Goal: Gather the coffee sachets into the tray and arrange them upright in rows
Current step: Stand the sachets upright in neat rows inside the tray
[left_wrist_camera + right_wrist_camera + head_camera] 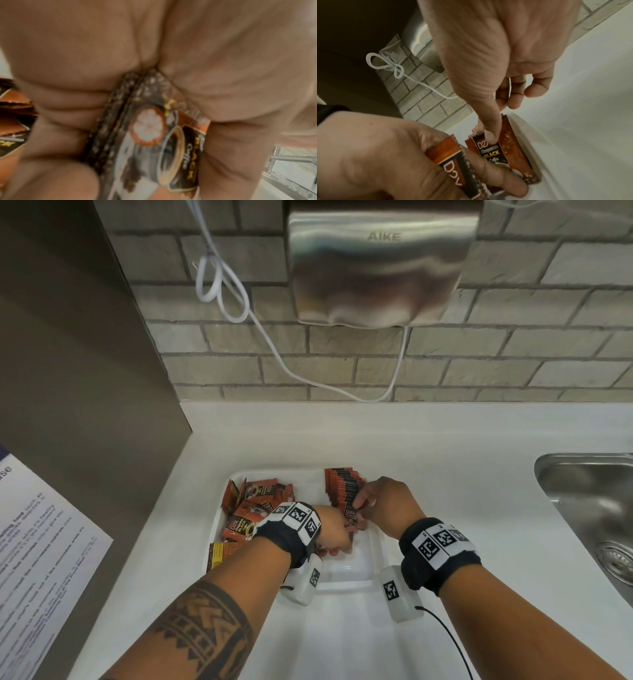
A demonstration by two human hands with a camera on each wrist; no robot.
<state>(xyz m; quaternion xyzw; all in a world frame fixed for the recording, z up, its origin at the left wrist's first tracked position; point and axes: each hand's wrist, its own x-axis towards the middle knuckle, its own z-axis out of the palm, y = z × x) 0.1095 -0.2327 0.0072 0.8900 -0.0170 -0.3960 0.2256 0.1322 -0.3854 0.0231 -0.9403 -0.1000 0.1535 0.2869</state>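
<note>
Both hands busy: left hand [388, 155] grips sachet stack [137, 135]; right hand [387, 501] pinches upright sachet [496, 150]

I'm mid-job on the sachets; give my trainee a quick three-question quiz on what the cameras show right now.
1. True or false: the upright row stands at the tray's far right.
2. What does the left hand grip? A) a few sachets B) the cable C) nothing
3. Fill in: the loose sachets lie jumbled on the tray's ____ side.

Key
1. True; the right hand touches its near end.
2. A; the left wrist view shows sachets pinched between thumb and fingers.
3. Left.
</note>
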